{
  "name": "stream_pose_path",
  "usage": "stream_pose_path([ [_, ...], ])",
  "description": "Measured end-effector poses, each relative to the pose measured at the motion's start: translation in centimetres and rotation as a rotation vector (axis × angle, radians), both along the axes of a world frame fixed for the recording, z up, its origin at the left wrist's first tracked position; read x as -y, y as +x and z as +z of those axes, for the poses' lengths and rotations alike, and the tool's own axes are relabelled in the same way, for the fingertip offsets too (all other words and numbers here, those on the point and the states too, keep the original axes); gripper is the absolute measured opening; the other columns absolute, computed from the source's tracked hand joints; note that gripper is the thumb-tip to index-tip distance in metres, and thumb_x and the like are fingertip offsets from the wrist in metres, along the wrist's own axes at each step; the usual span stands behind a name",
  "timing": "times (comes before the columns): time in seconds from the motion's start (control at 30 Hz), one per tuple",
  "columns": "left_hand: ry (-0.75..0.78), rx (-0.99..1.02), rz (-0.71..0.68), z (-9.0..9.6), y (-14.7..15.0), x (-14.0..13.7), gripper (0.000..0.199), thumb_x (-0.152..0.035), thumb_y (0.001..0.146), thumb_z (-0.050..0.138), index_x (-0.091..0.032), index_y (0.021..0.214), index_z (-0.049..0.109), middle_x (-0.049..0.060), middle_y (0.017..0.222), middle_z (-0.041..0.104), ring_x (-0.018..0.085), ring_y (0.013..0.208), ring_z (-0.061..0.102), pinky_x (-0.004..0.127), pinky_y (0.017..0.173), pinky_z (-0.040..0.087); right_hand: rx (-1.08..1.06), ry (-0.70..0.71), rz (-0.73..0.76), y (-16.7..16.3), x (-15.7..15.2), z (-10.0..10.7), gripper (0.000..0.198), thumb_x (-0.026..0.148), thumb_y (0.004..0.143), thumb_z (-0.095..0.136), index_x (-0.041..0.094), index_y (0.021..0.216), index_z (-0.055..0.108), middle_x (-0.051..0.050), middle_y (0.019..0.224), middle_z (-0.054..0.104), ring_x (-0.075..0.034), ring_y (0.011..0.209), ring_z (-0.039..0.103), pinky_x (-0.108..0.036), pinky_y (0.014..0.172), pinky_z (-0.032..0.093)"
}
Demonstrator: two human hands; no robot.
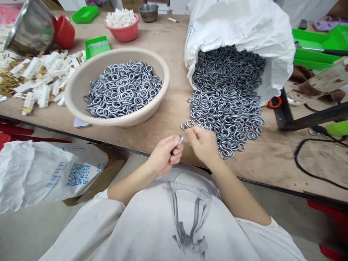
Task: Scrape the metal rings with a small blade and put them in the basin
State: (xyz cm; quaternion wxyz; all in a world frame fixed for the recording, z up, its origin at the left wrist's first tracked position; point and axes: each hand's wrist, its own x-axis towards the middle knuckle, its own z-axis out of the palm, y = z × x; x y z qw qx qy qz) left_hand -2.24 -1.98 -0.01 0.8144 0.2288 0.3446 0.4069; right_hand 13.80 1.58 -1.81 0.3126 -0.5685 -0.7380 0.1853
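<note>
My left hand (166, 154) is closed around a grey metal ring (181, 139), whose edge shows between thumb and forefinger. Just to its right, my right hand (202, 145) has its fingers curled together; whatever they may hold is hidden. It is at the near left edge of a loose heap of grey rings (225, 112) on the table. These rings spill from the mouth of a large white sack (239, 27) lying on its side. On the left stands a wide beige basin (116, 122) with many more such rings in it.
White and brass-coloured parts (45, 79) lie piled at the left, near a tilted steel bowl (32, 29). A red bowl (123, 34) of white pieces stands farther back. At the right are a black metal bracket (288, 116) and a black cable (299, 159). The table edge (130, 149) runs before me.
</note>
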Motion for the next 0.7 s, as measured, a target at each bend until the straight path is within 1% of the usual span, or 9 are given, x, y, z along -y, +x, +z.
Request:
stream_pose_path([
  [0.1,0.0,0.016,-0.065,-0.1,-0.6,0.3,0.039,-0.042,0.079,0.075,-0.016,0.069,0.048,-0.008,0.055,0.04,0.001,0.039,0.03,0.014,0.037,0.022,0.13,-0.098,-0.136,1.0,-1.6,0.2,0.051,0.055,0.1,0.038,0.02,0.068,0.057,0.0,0.06,0.055,-0.015,0.058,0.047,-0.028,0.056,0.024],
  [0.17,0.008,-0.006,0.004,-0.4,-1.2,0.2,0.037,-0.041,0.078,0.075,-0.015,0.07,0.05,-0.006,0.057,0.044,0.002,0.04,0.033,0.014,0.038,0.024,0.28,-0.105,-0.099,0.9,-2.4,0.5,0.039,0.052,0.098,0.046,0.021,0.09,0.069,-0.004,0.082,0.068,-0.018,0.069,0.057,-0.028,0.059,0.027],
  [0.23,0.023,-0.04,0.07,-0.6,-1.8,-0.2,0.029,-0.036,0.078,0.076,-0.014,0.077,0.058,-0.004,0.062,0.052,0.002,0.041,0.036,0.015,0.038,0.026,0.438,-0.102,-0.022,0.3,-3.0,0.8,0.034,0.047,0.095,0.055,0.025,0.117,0.068,-0.007,0.106,0.071,-0.022,0.081,0.063,-0.029,0.061,0.029],
  [0.27,0.027,-0.053,0.086,-0.7,-2.1,-0.5,0.025,-0.033,0.078,0.075,-0.013,0.084,0.062,-0.003,0.066,0.056,0.002,0.042,0.037,0.015,0.039,0.027,0.512,-0.11,0.01,-0.1,-3.4,0.8,0.036,0.044,0.094,0.058,0.026,0.124,0.066,-0.008,0.113,0.069,-0.023,0.085,0.064,-0.029,0.061,0.03],
  [0.37,0.014,-0.065,0.142,-1.0,-2.9,-1.0,0.028,-0.021,0.074,0.073,-0.014,0.101,0.067,-0.001,0.073,0.062,0.002,0.044,0.04,0.014,0.039,0.028,0.646,-0.148,0.061,-1.1,-4.5,0.6,0.031,0.037,0.091,0.062,0.023,0.119,0.069,-0.011,0.116,0.067,-0.025,0.088,0.067,-0.03,0.062,0.033],
  [0.43,-0.024,-0.059,0.177,-1.2,-3.3,-1.3,0.025,-0.021,0.071,0.073,-0.014,0.094,0.066,-0.001,0.072,0.061,0.003,0.045,0.042,0.014,0.038,0.027,0.626,-0.143,0.054,-1.3,-5.2,0.3,0.026,0.035,0.089,0.065,0.02,0.109,0.071,-0.012,0.114,0.068,-0.025,0.088,0.066,-0.03,0.063,0.034],
  [0.53,-0.055,-0.077,0.198,-1.7,-3.2,-1.6,0.025,-0.033,0.071,0.075,-0.013,0.082,0.062,-0.001,0.072,0.058,0.003,0.045,0.039,0.015,0.036,0.022,0.384,-0.17,0.061,-1.1,-5.3,0.3,0.019,0.032,0.085,0.069,0.017,0.096,0.072,-0.01,0.099,0.07,-0.023,0.083,0.064,-0.03,0.064,0.036],
  [0.63,0.061,-0.211,0.247,-2.5,-2.3,-1.7,0.037,-0.046,0.072,0.078,-0.015,0.082,0.06,-0.002,0.073,0.056,0.002,0.045,0.036,0.015,0.037,0.017,-0.148,-0.319,0.139,-1.2,-4.1,0.4,0.015,0.032,0.084,0.067,0.017,0.082,0.068,-0.003,0.077,0.068,-0.018,0.072,0.06,-0.029,0.066,0.04],
  [0.7,0.181,-0.286,0.245,-2.9,-1.4,-1.7,0.044,-0.055,0.073,0.077,-0.015,0.081,0.06,-0.003,0.071,0.053,0.001,0.045,0.032,0.016,0.038,0.016,-0.485,-0.369,0.157,-1.6,-2.8,0.5,0.017,0.034,0.082,0.067,0.018,0.08,0.064,0.0,0.072,0.065,-0.016,0.069,0.059,-0.028,0.067,0.044],
])
